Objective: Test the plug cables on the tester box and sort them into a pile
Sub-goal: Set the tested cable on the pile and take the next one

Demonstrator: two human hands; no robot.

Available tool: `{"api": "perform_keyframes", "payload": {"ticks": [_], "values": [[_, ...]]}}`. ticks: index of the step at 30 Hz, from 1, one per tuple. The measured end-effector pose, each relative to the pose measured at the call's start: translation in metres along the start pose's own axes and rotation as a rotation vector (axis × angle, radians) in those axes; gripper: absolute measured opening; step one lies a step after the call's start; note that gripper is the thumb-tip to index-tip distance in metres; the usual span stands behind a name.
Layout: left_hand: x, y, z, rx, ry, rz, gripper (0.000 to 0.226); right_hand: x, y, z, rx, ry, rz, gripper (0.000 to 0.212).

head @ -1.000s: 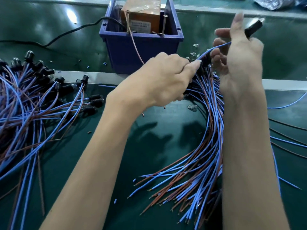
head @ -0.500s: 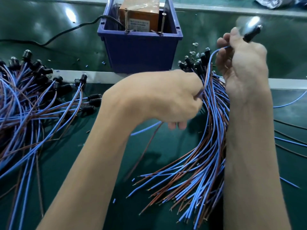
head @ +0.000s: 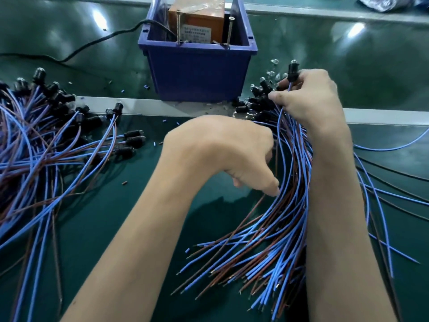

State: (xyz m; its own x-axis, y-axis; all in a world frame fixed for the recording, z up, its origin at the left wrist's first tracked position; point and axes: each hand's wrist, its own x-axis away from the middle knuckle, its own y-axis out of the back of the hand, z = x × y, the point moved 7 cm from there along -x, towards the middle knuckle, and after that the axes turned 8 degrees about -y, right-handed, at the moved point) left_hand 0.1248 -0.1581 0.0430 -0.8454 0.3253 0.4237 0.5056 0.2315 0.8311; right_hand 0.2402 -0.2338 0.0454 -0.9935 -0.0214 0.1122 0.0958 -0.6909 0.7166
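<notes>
The glossy green tabletop [head: 104, 228] carries a blue plastic bin [head: 197, 70] holding the orange tester box [head: 197, 22]. My right hand [head: 308, 98] pinches one black plug [head: 293, 70], its thin blue wire trailing into the bundle [head: 278, 228] of blue and brown cables. My left hand [head: 220, 154] curls beside that bundle; I cannot tell whether it grips anything. Another pile [head: 41, 147] sprawls at left.

Cables [head: 287, 224]: blue and brown, black plugs [head: 293, 70]. Bin [head: 197, 70]: dark blue; box [head: 197, 22] inside orange. Table [head: 116, 228]: dark green.
</notes>
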Motion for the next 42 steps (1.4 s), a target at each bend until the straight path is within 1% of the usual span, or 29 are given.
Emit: {"api": "perform_keyframes", "payload": {"ticks": [2,4,7,9,12,14,16,18,21,23,28,30,34,38,42], "values": [[0.002,0.005,0.01,-0.047,0.029,-0.029,0.052,0.0,0.001,0.001,0.041,-0.009,0.003,0.047],[0.007,0.01,0.024,-0.035,0.081,-0.049,0.055,0.001,0.001,0.0,0.053,-0.012,0.015,0.056],[0.019,0.02,0.059,0.009,0.194,-0.111,0.058,0.002,0.003,0.0,0.075,-0.006,0.001,0.055],[0.032,0.026,0.089,0.07,0.327,-0.199,0.062,0.002,0.004,0.001,0.079,0.006,-0.016,0.053],[0.054,0.036,0.13,0.173,0.527,-0.425,0.055,0.002,0.005,0.002,0.103,0.042,-0.052,0.047],[0.066,0.039,0.148,0.178,0.643,-0.554,0.054,0.003,0.007,0.003,0.102,0.061,-0.072,0.049],[0.069,0.036,0.161,0.17,0.713,-0.579,0.06,0.004,0.008,0.004,0.101,0.082,-0.087,0.05],[0.065,0.026,0.17,0.232,0.748,-0.563,0.061,0.005,0.007,0.006,0.105,0.103,-0.088,0.05],[0.059,0.009,0.177,0.315,0.77,-0.53,0.051,0.006,0.005,0.007,0.114,0.118,-0.076,0.052],[0.058,0.004,0.182,0.337,0.779,-0.537,0.05,0.006,0.004,0.008,0.117,0.124,-0.074,0.051],[0.065,0.006,0.191,0.277,0.85,-0.581,0.044,0.003,0.003,0.006,0.085,0.087,-0.046,0.046],[0.066,0.007,0.192,0.274,0.847,-0.615,0.042,0.002,0.002,0.006,0.063,0.073,-0.026,0.045],[0.06,0.009,0.179,0.329,0.709,-0.612,0.031,0.002,0.001,0.006,0.032,0.067,-0.019,0.043],[0.056,0.03,0.156,0.309,0.557,-0.708,0.035,0.002,0.003,0.007,0.005,0.071,-0.029,0.038],[0.063,0.039,0.145,0.308,0.523,-0.77,0.039,0.004,0.005,0.009,-0.05,0.084,-0.027,0.035]]}}
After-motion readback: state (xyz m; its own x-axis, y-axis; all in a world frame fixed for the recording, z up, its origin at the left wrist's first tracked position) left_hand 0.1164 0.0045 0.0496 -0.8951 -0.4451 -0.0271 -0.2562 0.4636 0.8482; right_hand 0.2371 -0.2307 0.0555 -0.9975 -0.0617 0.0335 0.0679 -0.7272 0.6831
